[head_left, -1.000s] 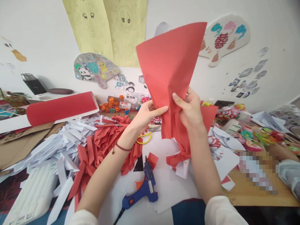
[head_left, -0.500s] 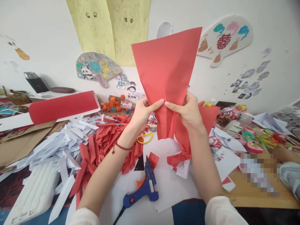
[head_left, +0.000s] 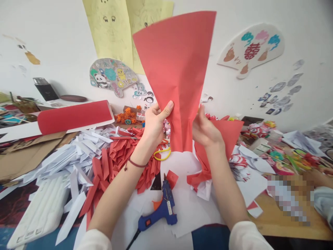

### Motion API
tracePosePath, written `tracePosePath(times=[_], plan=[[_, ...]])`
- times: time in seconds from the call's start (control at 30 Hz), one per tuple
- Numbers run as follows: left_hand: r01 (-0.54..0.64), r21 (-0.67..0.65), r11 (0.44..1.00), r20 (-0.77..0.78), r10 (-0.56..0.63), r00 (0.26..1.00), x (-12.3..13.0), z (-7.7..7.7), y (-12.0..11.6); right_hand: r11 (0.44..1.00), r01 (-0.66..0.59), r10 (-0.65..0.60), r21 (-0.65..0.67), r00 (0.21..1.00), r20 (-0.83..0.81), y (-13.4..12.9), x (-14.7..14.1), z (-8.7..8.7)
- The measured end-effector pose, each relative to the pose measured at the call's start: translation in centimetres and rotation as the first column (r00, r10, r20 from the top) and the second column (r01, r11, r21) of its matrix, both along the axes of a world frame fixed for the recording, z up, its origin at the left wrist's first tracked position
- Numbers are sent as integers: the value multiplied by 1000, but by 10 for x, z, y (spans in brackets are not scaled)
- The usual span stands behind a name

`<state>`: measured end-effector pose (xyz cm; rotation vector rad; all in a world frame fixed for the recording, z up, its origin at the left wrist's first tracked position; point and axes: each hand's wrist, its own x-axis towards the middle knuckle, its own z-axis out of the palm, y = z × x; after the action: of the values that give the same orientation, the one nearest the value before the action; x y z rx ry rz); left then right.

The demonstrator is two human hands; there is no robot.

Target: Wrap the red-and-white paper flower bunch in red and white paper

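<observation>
At upper centre of the frame: one red paper sheet, large and fan-shaped, held up on its narrow end, broad edge uppermost, creases running down its lower half. It stands higher and further left than half a second ago, now covering part of the yellow drawing behind it. The narrow end hangs between the two hands and a little below them.

At right of centre: one second red piece, gathered and crumpled, lying partly behind the person's right forearm.

At centre right: one right hand, changed. Its thumb, which pressed on the paper's face half a second ago, has come off and points upward beside the right edge. Other fingers are partly hidden; whether they touch the paper cannot be told. The change appears to leave the left side carrying most of the hold.

At centre left: one left hand, closed on the sheet's left edge above the narrow end, fingers mostly behind.

Smallest item, same place: one left thumb, laid flat across the front, beside the creases.
</observation>
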<state>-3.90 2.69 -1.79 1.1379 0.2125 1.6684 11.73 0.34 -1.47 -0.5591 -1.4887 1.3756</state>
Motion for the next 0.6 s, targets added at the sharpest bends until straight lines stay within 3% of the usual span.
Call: tracePosePath(times=[0.13, 0.2, 0.4, 0.6], plan=[[-26, -32, 999, -8, 26, 1000, -4, 1, 0, 975, -188, 191, -115, 982, 13, 2, -13, -12], [-27, -29, 999, -6, 27, 1000, -6, 2, 1, 965, -222, 226, -143, 974, 14, 5, -16, -18], [-34, -46, 998, -17, 34, 999, -8, 6, -3, 954, -262, 259, -144, 965, -35, 20, -20, -32], [-99, -7, 995, -84, 98, 992, -8, 10, -12, 987, -134, 130, -88, 990, -46, 16, -29, -27]])
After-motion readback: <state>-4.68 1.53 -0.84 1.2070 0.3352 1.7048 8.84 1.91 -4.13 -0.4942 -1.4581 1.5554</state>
